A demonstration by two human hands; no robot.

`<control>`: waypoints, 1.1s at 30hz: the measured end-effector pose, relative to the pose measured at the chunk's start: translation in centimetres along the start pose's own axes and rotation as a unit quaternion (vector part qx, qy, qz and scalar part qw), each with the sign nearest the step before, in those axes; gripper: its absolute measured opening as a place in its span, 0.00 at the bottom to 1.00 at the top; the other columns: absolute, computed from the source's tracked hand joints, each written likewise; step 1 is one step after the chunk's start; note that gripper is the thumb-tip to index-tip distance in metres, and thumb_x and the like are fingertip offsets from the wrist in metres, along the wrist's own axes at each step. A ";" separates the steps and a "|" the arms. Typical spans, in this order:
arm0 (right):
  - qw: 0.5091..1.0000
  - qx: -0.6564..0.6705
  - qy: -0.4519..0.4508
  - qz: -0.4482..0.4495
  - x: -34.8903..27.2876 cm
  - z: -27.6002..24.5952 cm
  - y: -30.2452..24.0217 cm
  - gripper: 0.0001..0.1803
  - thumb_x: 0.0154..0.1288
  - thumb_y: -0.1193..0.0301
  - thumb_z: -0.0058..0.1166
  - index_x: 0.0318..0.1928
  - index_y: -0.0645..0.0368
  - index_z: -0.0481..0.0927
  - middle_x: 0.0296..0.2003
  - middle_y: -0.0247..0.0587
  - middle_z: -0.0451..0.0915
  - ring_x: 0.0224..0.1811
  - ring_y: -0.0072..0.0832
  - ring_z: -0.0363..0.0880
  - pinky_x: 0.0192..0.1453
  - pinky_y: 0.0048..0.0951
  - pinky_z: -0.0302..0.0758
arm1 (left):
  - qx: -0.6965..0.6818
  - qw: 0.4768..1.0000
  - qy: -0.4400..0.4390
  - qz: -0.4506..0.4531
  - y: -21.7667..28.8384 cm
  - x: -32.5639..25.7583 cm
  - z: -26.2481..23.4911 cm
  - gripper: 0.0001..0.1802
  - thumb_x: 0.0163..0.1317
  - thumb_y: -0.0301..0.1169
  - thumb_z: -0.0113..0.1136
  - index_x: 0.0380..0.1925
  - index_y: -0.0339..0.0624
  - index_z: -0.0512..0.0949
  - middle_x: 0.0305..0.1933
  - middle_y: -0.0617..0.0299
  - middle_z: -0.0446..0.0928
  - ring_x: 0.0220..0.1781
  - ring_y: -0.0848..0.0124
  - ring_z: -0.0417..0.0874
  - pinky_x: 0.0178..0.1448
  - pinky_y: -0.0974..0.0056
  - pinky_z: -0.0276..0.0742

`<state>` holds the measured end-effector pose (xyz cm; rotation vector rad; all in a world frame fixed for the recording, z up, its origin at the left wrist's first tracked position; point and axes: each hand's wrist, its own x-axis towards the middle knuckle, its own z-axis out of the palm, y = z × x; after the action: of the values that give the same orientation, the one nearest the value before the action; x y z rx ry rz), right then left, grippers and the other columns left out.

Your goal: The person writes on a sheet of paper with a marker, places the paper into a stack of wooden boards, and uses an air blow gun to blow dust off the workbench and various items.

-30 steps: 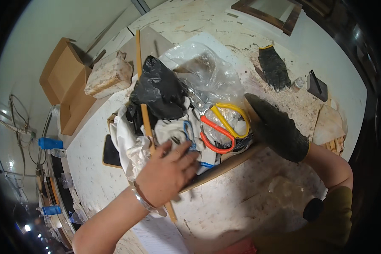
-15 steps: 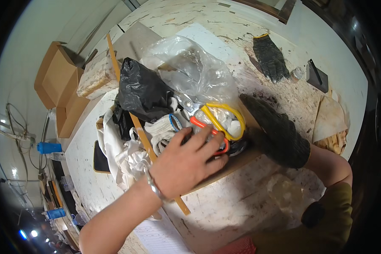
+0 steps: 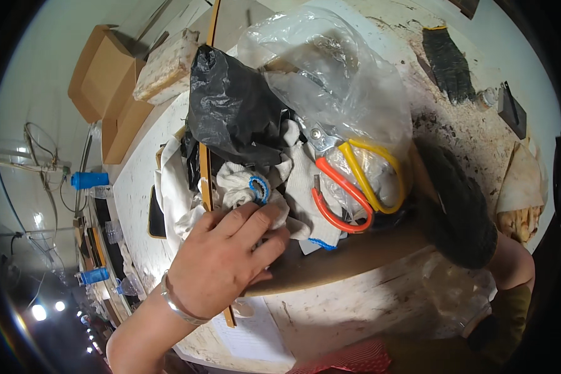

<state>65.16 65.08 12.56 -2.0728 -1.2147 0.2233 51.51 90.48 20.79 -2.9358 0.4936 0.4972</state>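
My bare left hand (image 3: 227, 249), a bracelet on its wrist, is over the near left of a cardboard box (image 3: 349, 252). Its bent fingers close on a bunched white knit glove (image 3: 235, 181) with a blue cuff edge; the fingertips are partly hidden. Right of it, scissors (image 3: 346, 177) with one red and one yellow handle lie on another white glove (image 3: 302, 187) and clear plastic. A black plastic bag (image 3: 227, 112) and a large clear bag (image 3: 368, 81) bulge from the box. My right hand (image 3: 455, 206), in a dark glove, rests against the box's right side, fingers unclear.
A wooden strip (image 3: 206, 174) crosses the box's left side. Beyond are an open cardboard carton (image 3: 121, 112) and a stained pale block (image 3: 168, 65). A dark glove (image 3: 449, 65) and a black block-like object (image 3: 511, 111) lie at the far right. A written paper sheet (image 3: 252, 333) is near me.
My left hand has moved left off the scissors' handles and onto the bunched white glove. The scissors now show fully. The view has shifted; my right hand stays at the box's side.
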 end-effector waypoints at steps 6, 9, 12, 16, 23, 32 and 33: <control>0.998 -0.056 -0.040 0.000 -0.9 0.6 -0.1 0.31 0.58 0.74 0.45 0.63 0.69 0.56 0.59 0.62 0.61 0.61 0.56 0.60 0.64 0.45 0.61 | 0.104 0.993 0.044 0.025 0.3 0.0 3.7 0.21 0.49 0.35 0.54 0.46 0.53 0.75 0.58 0.63 0.68 0.56 0.65 0.70 0.50 0.60 0.67; 0.997 -0.061 -0.041 -0.022 -0.9 0.4 0.1 0.31 0.59 0.74 0.44 0.63 0.69 0.56 0.59 0.62 0.61 0.61 0.56 0.60 0.63 0.45 0.62 | 0.149 0.988 0.030 -0.025 -0.4 -0.2 2.7 0.23 0.44 0.37 0.58 0.45 0.53 0.76 0.59 0.61 0.67 0.56 0.63 0.71 0.47 0.59 0.70; 0.996 -0.072 -0.044 -0.034 -0.5 0.3 0.3 0.31 0.59 0.74 0.44 0.63 0.69 0.56 0.59 0.62 0.61 0.61 0.56 0.61 0.63 0.45 0.62 | 0.124 0.991 0.026 -0.044 -1.1 -0.1 2.2 0.25 0.42 0.37 0.61 0.46 0.53 0.76 0.59 0.61 0.67 0.56 0.63 0.71 0.48 0.60 0.70; 0.993 -0.099 -0.036 -0.059 0.2 0.0 0.0 0.31 0.59 0.73 0.44 0.63 0.69 0.56 0.59 0.61 0.61 0.61 0.56 0.61 0.62 0.45 0.63 | 0.054 0.995 0.050 -0.069 -2.1 -0.2 0.3 0.18 0.48 0.33 0.58 0.43 0.50 0.77 0.56 0.61 0.69 0.54 0.64 0.72 0.44 0.62 0.71; 0.998 -0.045 -0.033 0.034 0.2 1.1 -0.7 0.30 0.64 0.67 0.42 0.63 0.68 0.56 0.60 0.59 0.61 0.61 0.53 0.62 0.64 0.41 0.61 | -0.102 0.991 0.081 -0.042 -0.6 1.4 -3.5 0.40 0.31 0.35 0.71 0.52 0.51 0.72 0.62 0.54 0.64 0.60 0.54 0.68 0.60 0.53 0.66; 0.996 -0.060 0.060 -0.030 -0.8 1.0 0.2 0.29 0.57 0.72 0.45 0.59 0.71 0.61 0.53 0.61 0.67 0.55 0.50 0.68 0.58 0.44 0.66 | -0.004 0.989 0.142 0.030 -2.1 8.6 0.3 0.28 0.47 0.28 0.58 0.54 0.48 0.69 0.39 0.58 0.75 0.38 0.62 0.78 0.42 0.61 0.74; 0.995 -0.065 0.065 -0.037 -0.9 1.2 0.5 0.29 0.57 0.72 0.46 0.59 0.71 0.61 0.53 0.61 0.68 0.54 0.50 0.68 0.58 0.44 0.66 | 0.013 0.986 0.148 0.071 -2.8 7.7 1.1 0.19 0.49 0.27 0.54 0.45 0.44 0.74 0.31 0.62 0.75 0.33 0.65 0.78 0.38 0.63 0.74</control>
<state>64.47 64.82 11.14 -2.1118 -1.2513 -0.0257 58.97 91.04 17.29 -2.9761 0.7396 0.0624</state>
